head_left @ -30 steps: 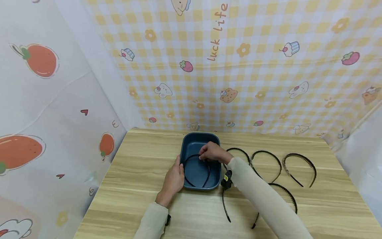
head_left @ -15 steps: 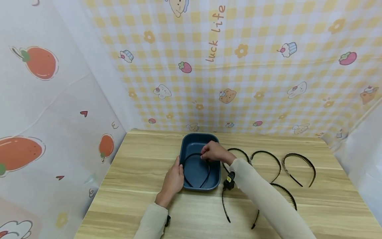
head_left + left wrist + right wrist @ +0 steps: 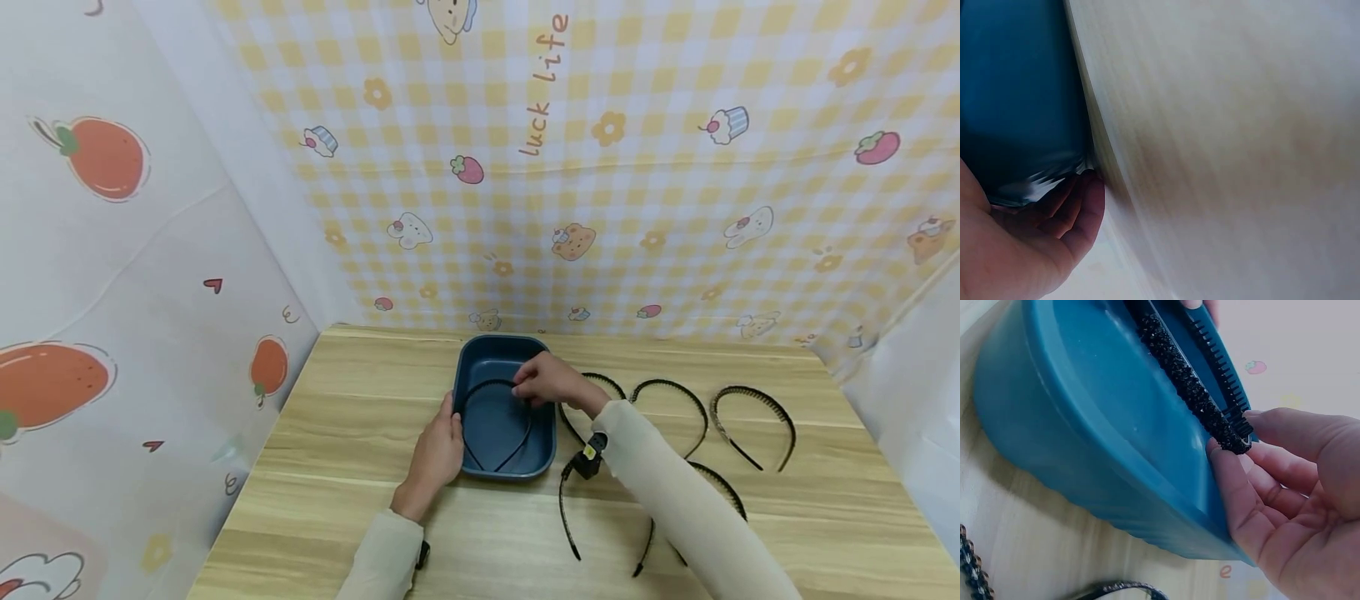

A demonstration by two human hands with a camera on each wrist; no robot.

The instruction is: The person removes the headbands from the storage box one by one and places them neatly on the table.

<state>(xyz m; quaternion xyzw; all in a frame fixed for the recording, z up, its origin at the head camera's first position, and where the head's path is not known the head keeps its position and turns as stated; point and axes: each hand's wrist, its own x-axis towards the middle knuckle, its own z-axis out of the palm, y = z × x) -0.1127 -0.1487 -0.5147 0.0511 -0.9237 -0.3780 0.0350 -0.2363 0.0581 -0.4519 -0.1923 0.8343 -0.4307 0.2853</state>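
Note:
My right hand point(image 3: 551, 379) pinches a black headband point(image 3: 491, 382) at the top of its curve, between thumb and fingers. The headband is over the inside of a dark blue plastic bin point(image 3: 495, 427), its ends toward the near wall. In the right wrist view, the headband point(image 3: 1191, 394) shows rough glittery black beading outside and comb teeth inside. My left hand point(image 3: 438, 446) grips the bin's left side, with a fingertip over the rim. From the left wrist, the left hand's fingers point(image 3: 1085, 212) are bent against the bin's outer wall point(image 3: 1016, 81).
Several more black headbands lie right of the bin on the wooden table point(image 3: 360, 400), including a far one point(image 3: 678, 386), a right one point(image 3: 757, 392) and a near one point(image 3: 723, 483) partly under the right sleeve point(image 3: 675, 483). A checked cloth point(image 3: 480, 208) hangs behind.
My right hand has moved slightly right and up with the headband, whose top has shifted a little farther back. The left hand has stayed on the bin.

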